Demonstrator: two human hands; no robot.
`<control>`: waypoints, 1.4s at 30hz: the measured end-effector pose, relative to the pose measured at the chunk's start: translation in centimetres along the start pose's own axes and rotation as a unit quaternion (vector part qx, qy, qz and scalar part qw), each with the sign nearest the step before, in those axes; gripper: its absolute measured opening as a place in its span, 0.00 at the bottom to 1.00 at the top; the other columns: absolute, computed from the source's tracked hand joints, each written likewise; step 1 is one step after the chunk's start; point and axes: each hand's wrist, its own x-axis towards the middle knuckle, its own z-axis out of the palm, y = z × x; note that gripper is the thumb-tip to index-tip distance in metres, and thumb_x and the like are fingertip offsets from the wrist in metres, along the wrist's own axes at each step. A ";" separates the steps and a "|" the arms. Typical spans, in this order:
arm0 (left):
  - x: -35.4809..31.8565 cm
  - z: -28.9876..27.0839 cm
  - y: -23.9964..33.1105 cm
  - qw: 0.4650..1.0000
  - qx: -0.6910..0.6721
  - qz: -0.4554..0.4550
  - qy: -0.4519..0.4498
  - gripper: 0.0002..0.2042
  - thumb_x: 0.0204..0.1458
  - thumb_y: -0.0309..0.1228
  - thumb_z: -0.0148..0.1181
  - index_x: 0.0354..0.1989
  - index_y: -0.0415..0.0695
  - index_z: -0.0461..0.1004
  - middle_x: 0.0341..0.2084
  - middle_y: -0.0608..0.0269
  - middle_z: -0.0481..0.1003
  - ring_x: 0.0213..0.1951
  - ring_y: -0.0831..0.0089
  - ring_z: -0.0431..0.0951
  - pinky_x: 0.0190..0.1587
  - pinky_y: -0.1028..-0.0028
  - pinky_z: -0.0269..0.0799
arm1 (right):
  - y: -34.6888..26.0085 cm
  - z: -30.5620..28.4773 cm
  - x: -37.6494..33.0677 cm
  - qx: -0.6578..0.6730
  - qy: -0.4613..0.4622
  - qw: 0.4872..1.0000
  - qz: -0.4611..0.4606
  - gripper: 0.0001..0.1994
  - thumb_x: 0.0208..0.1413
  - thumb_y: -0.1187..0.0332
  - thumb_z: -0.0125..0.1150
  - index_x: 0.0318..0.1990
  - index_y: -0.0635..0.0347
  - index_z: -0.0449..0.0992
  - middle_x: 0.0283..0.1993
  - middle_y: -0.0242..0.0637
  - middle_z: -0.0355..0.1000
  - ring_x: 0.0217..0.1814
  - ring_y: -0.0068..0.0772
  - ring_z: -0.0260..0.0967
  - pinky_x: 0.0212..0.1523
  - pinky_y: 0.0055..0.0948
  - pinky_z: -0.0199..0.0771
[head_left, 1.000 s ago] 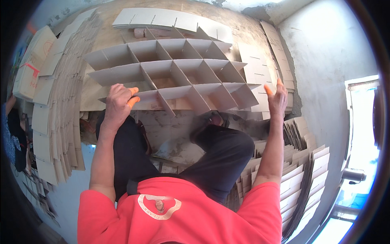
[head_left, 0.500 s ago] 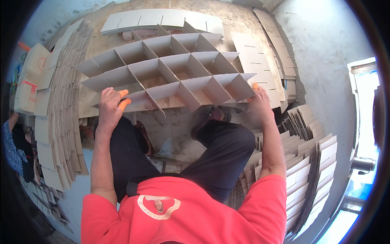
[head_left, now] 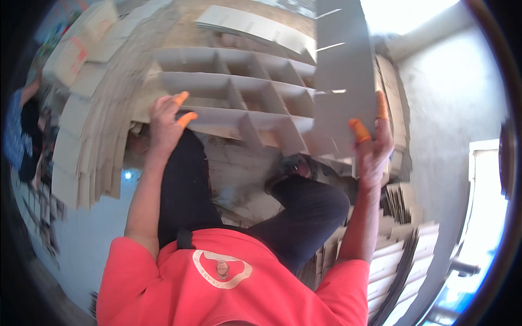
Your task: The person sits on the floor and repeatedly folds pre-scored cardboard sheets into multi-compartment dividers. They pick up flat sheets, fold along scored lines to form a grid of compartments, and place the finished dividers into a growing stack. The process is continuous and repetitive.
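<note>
A cardboard divider grid [head_left: 204, 84], with crossing strips forming open cells, lies on the worktable in front of me. My left hand [head_left: 167, 120] is by the near left end of the grid, orange covers on thumb and forefinger. Those two fingertips are spread apart, close to the near strip; contact is unclear. My right hand [head_left: 374, 144], with similar orange covers, grips a slotted cardboard sheet [head_left: 345, 70] held upright. The sheet hides the grid's right end.
More slotted sheets [head_left: 255, 24] lie behind the grid. Tall stacks of cardboard [head_left: 81, 136] stand at my left, beside a carton [head_left: 81, 46]. Cardboard bundles [head_left: 402, 266] are low at my right, near the wall [head_left: 446, 98]. Another person's patterned sleeve [head_left: 20, 130] shows far left.
My right hand has left the grid's right end and now holds a slotted sheet upright. My left hand stays by the grid with fingertips farther apart. The whole view has shifted.
</note>
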 end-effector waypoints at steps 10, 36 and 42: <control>-0.8 1.3 -1.1 0.982 -0.184 -0.027 0.028 0.14 0.41 0.15 0.64 0.39 0.40 0.78 0.35 0.59 0.78 0.42 0.62 0.75 0.42 0.69 0.73 | -3.2 13.0 -2.6 0.038 -0.210 0.977 -0.033 0.38 0.50 0.82 0.53 0.71 0.57 0.49 0.24 0.41 0.71 0.20 0.29 0.67 0.29 0.21 0.70; -0.4 1.3 -1.2 0.980 -0.193 -0.016 0.036 0.10 0.40 0.17 0.65 0.32 0.40 0.76 0.30 0.60 0.77 0.37 0.62 0.74 0.39 0.67 0.71 | -1.3 19.7 -3.4 -0.046 -0.314 0.937 -0.148 0.31 0.46 0.82 0.55 0.62 0.72 0.60 0.26 0.54 0.73 0.31 0.53 0.75 0.34 0.42 0.75; -0.4 1.6 -1.4 0.979 -0.200 -0.012 0.037 0.09 0.40 0.17 0.65 0.32 0.39 0.75 0.30 0.60 0.77 0.37 0.62 0.75 0.39 0.68 0.72 | 1.6 22.7 -4.5 -0.088 -0.373 0.909 -0.163 0.34 0.48 0.80 0.55 0.65 0.74 0.53 0.27 0.52 0.74 0.29 0.53 0.74 0.31 0.44 0.74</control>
